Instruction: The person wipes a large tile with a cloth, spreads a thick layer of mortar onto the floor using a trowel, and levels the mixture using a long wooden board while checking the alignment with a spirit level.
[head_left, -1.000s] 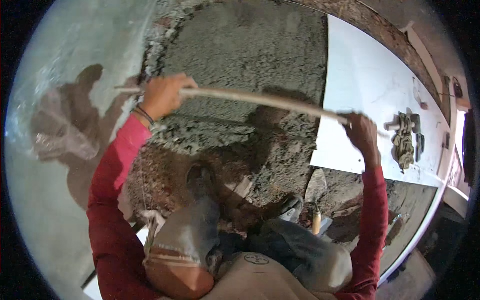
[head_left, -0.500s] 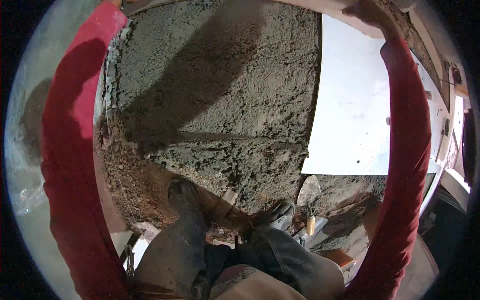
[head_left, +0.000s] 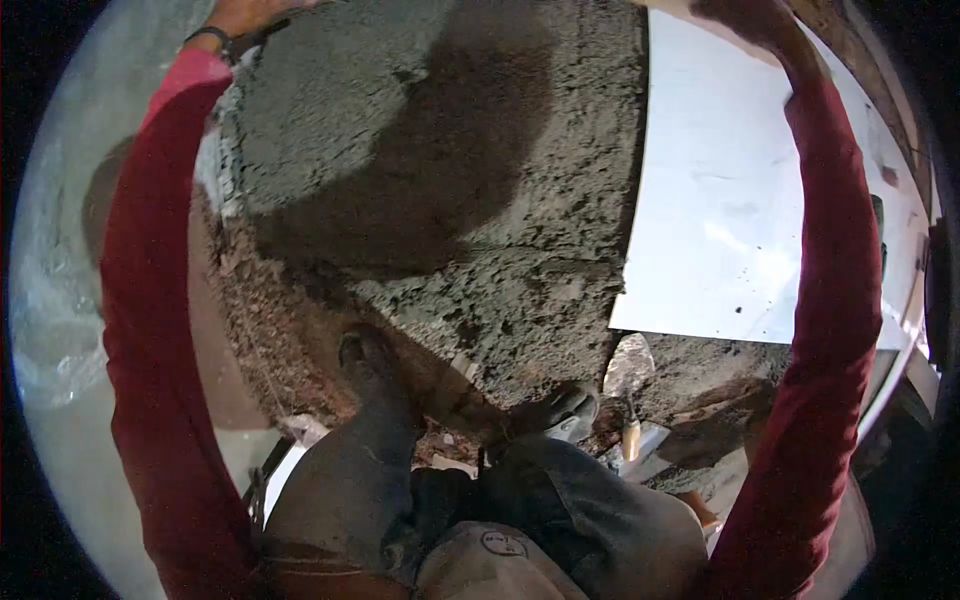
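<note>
At the upper left rim, my left hand [head_left: 250,14] closes on the end of a long, pale, straight-edged piece [head_left: 703,32]; a dark band is round the wrist. My right hand [head_left: 748,22], in shade at the upper right, bends its fingers over the same piece's other side. Most of the piece lies beyond the top of the picture, so its kind cannot be told. Below and between my arms spreads a bed of rough grey mortar [head_left: 590,130], partly under a broad shadow. A large, glossy white slab [head_left: 710,200] lies to its right.
A trowel [head_left: 629,365] with a wooden handle lies below the slab's near edge. My shoes [head_left: 365,350] rest at the mortar's near edge, by reddish loose rubble [head_left: 260,330]. A small pale block [head_left: 462,367] lies between them. Smooth grey floor [head_left: 70,270] runs along the left.
My left hand has come further into view, and my right forearm has shifted slightly right. The shadow over the mortar has changed shape. The slab and trowel stay in place.
</note>
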